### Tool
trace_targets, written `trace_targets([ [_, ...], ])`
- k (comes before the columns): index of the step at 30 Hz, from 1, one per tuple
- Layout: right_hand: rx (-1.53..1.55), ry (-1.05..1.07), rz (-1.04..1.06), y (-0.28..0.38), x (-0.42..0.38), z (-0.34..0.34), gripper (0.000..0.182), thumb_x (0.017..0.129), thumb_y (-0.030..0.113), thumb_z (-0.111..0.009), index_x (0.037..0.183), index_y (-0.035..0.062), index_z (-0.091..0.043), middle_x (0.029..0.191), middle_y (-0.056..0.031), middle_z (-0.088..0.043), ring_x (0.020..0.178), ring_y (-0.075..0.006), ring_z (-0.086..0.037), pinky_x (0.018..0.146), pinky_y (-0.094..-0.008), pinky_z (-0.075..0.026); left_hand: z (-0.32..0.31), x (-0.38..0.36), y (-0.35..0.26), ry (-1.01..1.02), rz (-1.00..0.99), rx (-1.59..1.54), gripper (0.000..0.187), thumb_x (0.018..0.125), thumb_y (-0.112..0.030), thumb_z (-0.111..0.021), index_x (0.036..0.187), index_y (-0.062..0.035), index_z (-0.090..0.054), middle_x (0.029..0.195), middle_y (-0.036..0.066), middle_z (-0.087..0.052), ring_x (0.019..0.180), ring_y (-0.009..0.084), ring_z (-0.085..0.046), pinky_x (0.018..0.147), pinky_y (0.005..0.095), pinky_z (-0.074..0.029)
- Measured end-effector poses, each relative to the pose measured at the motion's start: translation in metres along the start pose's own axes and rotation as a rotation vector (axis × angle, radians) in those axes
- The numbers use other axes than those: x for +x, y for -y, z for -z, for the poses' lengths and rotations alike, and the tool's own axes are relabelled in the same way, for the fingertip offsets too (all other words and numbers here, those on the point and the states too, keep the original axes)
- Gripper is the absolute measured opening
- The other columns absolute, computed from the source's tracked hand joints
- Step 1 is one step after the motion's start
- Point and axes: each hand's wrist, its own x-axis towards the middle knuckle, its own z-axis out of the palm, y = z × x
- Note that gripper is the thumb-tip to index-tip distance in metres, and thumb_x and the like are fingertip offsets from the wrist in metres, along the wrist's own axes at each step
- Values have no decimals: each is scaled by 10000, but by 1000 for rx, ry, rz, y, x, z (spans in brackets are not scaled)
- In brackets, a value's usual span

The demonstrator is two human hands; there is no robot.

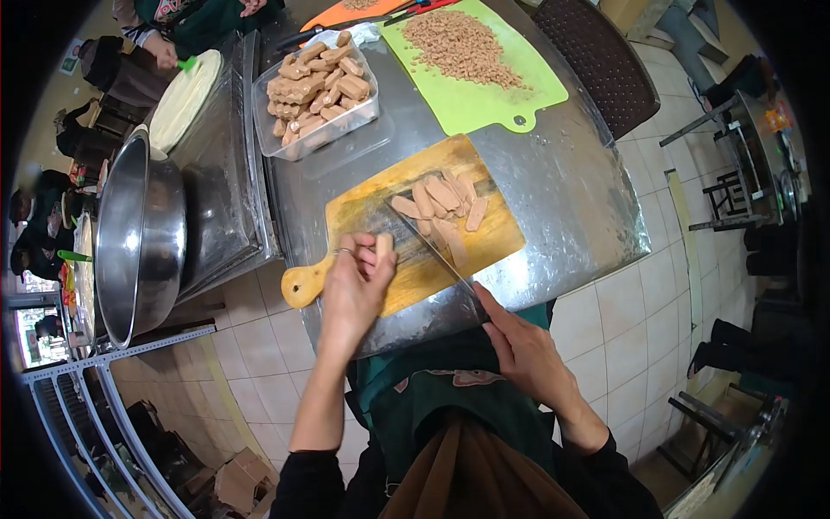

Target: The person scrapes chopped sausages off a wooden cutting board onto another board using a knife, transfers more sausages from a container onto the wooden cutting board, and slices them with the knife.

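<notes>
My left hand (356, 285) pinches a short sausage piece (384, 246) over the left part of a wooden cutting board (363, 206). In my right hand (524, 350) is the handle of a long knife (441, 254). Its blade slants across the board, between the held sausage and a group of sausage slices (443, 197). The slices lie lengthwise-cut and loosely overlapping on the board's right side. Behind the board, a clear plastic container (298, 149) is heaped with whole sausages (318, 85).
A lime-green cutting board (543, 91) bears finely diced sausage (458, 45). Left stands a large steel bowl (140, 242), beside a flat pale dough sheet (186, 99) where a co-worker's hand (162, 50) holds a green-handled tool. A brown woven chair (598, 65) borders the metal table (588, 190).
</notes>
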Motion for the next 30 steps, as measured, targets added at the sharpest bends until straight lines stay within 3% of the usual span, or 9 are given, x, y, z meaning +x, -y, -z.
trace_targets([
  [4,-1,72,-32,0,-4,-1,567,1007,147,-517,1540,229,-341,965,-228,-684,834,-463,-652,734,-531,-521,-12,-10,-7,-67,26,43,305,931,-156,-718,1121,19,-555,809,47,-658,717,97,-609,646,243,-493],
  [9,38,50,-11,0,-4,-7,568,1003,141,-531,1536,224,-353,886,-202,-672,776,-448,-643,703,-518,-512,-8,-1,6,-35,136,-133,298,922,-147,-725,1098,51,-590,803,121,-714,711,144,-679,642,269,-532],
  [21,24,65,-14,8,-6,4,594,979,55,-558,1531,182,-377,772,-174,-612,657,-381,-627,612,-462,-511,-16,1,-1,24,299,-400,329,936,-131,-715,1127,44,-512,780,95,-685,681,112,-659,638,222,-544],
  [30,17,190,-111,28,-14,20,737,908,-15,-601,1553,224,-335,796,-144,-558,639,-366,-606,606,-458,-534,-16,1,4,36,332,-520,268,940,-82,-695,1107,19,-511,798,109,-700,735,145,-700,663,248,-578],
])
